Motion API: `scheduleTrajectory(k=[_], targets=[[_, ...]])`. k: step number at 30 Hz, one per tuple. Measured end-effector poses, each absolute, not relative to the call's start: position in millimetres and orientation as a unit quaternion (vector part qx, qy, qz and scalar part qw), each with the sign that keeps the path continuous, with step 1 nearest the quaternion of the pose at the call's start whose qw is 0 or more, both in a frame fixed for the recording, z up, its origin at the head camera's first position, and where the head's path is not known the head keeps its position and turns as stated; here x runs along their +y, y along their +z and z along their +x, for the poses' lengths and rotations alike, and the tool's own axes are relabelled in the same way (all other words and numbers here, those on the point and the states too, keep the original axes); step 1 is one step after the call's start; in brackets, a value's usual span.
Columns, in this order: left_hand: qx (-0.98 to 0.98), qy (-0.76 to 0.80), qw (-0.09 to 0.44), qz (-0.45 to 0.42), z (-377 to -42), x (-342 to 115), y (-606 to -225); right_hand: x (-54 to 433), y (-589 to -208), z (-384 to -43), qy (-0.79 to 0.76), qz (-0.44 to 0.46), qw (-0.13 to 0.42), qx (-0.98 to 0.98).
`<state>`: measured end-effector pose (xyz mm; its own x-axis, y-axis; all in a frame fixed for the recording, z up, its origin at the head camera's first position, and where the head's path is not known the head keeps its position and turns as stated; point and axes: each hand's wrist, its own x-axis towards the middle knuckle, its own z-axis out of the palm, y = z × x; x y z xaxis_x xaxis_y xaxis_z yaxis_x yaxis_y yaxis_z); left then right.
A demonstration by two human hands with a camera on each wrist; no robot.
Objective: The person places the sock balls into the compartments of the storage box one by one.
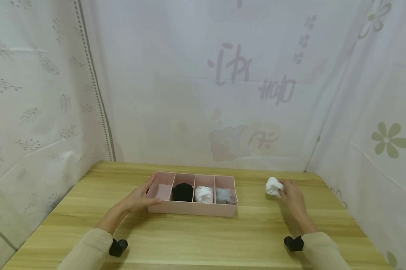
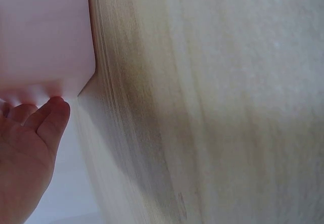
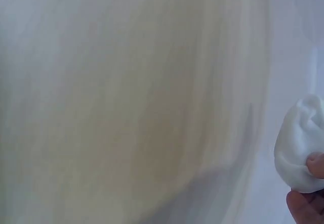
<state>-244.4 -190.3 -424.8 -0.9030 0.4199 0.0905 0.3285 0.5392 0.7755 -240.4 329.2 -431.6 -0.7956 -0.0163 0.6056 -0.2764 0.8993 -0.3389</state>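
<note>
A pink divided storage box (image 1: 192, 208) lies on the wooden table. My left hand (image 1: 139, 198) grips its left end, thumb over the front rim and fingers along the side wall; in the left wrist view the fingertips (image 2: 56, 105) press against the pink wall. Inside, the leftmost compartment shows its bare floor. Beside it sit a black bundle (image 1: 183, 192), a white bundle (image 1: 204, 194) and a grey bundle (image 1: 224, 196), one per compartment. To the right of the box, my right hand (image 1: 293, 195) pinches a white balled-up cloth (image 1: 273, 186) between thumb and fingers.
The wood-grain table (image 1: 203, 240) spreads out under both arms. White patterned curtains (image 1: 189, 93) hang behind it and along both sides. A black strap mount (image 1: 118, 247) sits at the left wrist, and another black mount (image 1: 294, 243) at the right wrist.
</note>
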Motion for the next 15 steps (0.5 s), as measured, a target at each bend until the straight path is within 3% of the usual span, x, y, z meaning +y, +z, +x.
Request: scheduleTrajectory(k=[11, 15], targets=[[0.882, 0.425, 0.064, 0.192, -248, -191, -422, 246, -404, -255, 0.284, 0.188, 0.353, -0.871], [0.876, 0.434, 0.068, 0.197, -246, -190, -421, 204, -394, -252, 0.317, 0.23, 0.335, -0.857]])
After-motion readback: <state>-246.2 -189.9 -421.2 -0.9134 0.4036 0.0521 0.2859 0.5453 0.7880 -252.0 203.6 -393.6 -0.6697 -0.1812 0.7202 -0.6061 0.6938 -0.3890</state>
